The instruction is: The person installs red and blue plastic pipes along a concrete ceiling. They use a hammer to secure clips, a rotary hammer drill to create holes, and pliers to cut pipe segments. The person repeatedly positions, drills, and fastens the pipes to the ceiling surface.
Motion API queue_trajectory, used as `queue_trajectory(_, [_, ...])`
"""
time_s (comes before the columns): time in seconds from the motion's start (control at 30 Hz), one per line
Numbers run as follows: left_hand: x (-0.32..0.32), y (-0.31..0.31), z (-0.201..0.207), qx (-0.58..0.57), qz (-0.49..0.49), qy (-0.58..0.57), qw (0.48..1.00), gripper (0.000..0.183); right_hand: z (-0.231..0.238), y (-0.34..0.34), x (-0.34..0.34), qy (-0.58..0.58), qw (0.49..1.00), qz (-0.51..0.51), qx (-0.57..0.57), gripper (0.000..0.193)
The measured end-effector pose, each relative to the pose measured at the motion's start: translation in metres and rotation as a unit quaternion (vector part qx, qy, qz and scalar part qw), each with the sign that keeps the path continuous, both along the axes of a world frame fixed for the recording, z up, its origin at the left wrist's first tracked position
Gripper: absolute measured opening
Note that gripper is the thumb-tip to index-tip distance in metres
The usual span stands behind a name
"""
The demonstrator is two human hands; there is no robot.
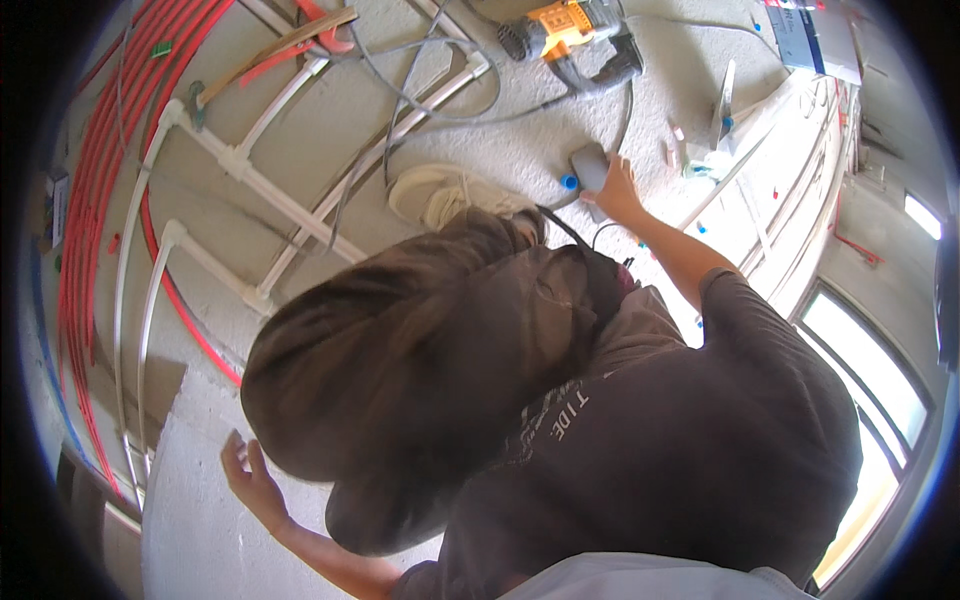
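Note:
My right hand (618, 192) reaches forward over the concrete floor and grips a small grey block (590, 163). A blue-capped fitting (568, 182) lies just left of the block. My left hand (250, 478) hovers low at the left, fingers spread and holding nothing, over a pale concrete slab (200, 540). My bent knee in brown trousers (400, 370) and a beige shoe (440, 193) fill the middle, hiding the floor between the hands.
White pipes with tee joints (240, 165) and a bundle of red tubes (85, 200) run across the floor at the left. An orange and black power tool (570, 35) with grey cables (440, 90) lies ahead. A window (870, 400) is at the right.

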State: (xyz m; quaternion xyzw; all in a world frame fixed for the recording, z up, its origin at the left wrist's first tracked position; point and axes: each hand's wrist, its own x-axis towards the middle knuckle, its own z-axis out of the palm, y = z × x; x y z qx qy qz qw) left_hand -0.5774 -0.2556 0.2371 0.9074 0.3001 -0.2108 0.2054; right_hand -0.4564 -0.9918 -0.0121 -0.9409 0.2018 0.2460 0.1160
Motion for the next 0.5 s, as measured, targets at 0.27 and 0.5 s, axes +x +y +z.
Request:
queue_trajectory(0.27, [0.054,-0.128,0.118,-0.049,-0.202,-0.255,0.944,0.035,0.049,0.000,0.018,-0.028,0.990,0.050,0.127,0.048])
queue_trajectory(0.5, [0.029,-0.256,0.090,-0.272,-0.458,-0.254,0.807,0.037,0.209,0.125,0.046,-0.112,0.843,0.139,0.507,0.034])
